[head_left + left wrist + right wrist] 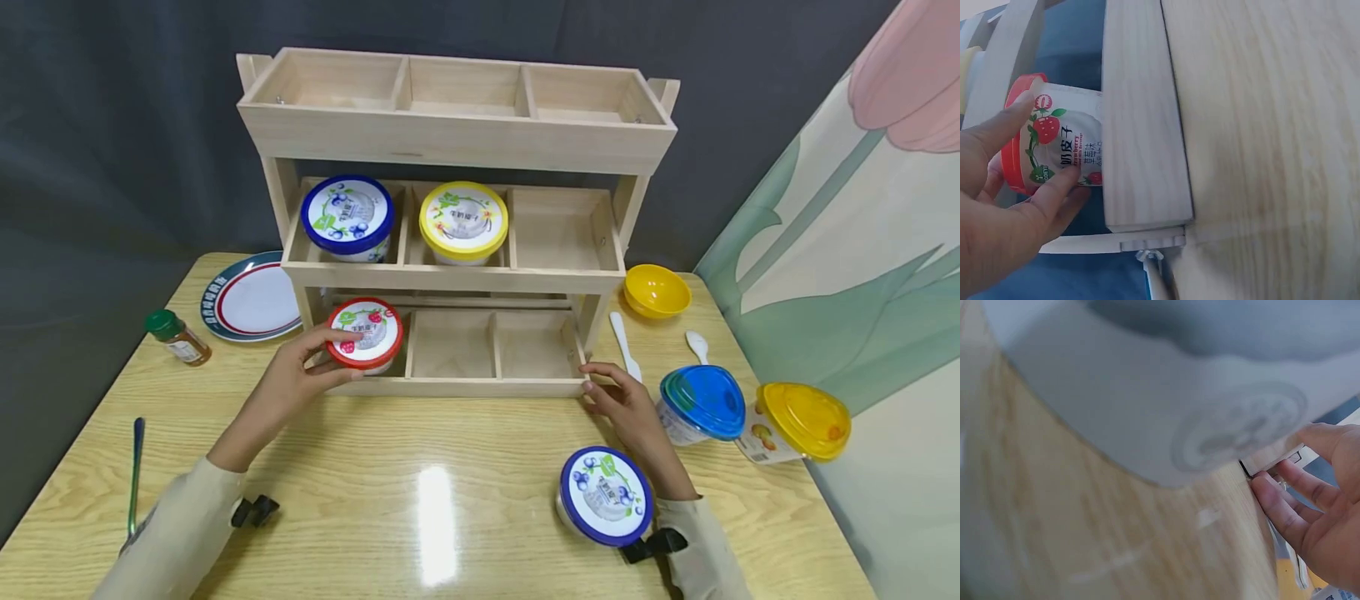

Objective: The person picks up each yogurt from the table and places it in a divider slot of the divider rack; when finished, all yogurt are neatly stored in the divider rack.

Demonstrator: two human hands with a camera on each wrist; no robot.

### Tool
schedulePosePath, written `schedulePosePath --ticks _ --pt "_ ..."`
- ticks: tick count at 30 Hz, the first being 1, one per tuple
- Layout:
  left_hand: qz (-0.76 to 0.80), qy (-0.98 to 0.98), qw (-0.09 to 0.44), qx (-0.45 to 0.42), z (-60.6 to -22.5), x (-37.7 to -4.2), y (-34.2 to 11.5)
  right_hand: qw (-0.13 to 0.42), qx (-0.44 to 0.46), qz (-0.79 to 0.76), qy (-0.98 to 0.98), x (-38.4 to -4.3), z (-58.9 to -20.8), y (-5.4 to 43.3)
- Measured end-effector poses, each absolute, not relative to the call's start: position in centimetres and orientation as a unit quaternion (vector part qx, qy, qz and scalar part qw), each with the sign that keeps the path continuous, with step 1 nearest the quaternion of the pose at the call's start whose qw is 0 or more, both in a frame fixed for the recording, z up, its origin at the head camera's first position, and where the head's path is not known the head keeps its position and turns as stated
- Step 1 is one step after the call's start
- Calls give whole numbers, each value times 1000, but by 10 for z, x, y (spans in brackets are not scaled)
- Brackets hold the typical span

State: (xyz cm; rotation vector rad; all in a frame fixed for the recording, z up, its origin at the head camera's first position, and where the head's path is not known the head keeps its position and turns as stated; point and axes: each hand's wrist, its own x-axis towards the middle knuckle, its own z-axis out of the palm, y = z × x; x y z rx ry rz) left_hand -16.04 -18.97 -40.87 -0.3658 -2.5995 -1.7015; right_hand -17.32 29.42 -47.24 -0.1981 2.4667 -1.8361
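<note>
A tub with a red lid and a strawberry print stands in the left compartment of the bottom tier of a wooden rack. My left hand grips it, the thumb and fingers spread across lid and side; in the left wrist view its lower part is hidden behind the front board. At the right end of that tier my right hand holds the rack's corner between thumb and fingers. Close to the right forearm, a blue-lidded tub stands on the table; in the right wrist view a blurred, pale tub fills the top.
On the middle tier sit a blue-lidded tub and a yellow-lidded tub. To the left are a plate, a spice jar and a thin utensil. Rightward stand a yellow bowl, a white knife, a spoon and two lidded containers.
</note>
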Motion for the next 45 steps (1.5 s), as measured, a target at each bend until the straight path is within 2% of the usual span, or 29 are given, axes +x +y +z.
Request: schedulePosePath --ticks 10,17,22,35,45 --pt "-559 -823 -21 -99 -417 -168 -183 26 -66 -596 800 -173 -473 295" --pt "-503 -856 -5 -115 -419 -167 -187 26 -69 -592 803 -174 -473 295" --pt "-487 -867 -14 -104 -415 -163 -192 28 -69 -589 805 -175 -472 294" --pt "-477 -872 9 -110 -375 -136 -191 104 -92 -539 831 -161 -443 299" --pt "-419 -898 43 -128 -359 -105 -191 42 -151 -473 867 -139 -415 297"
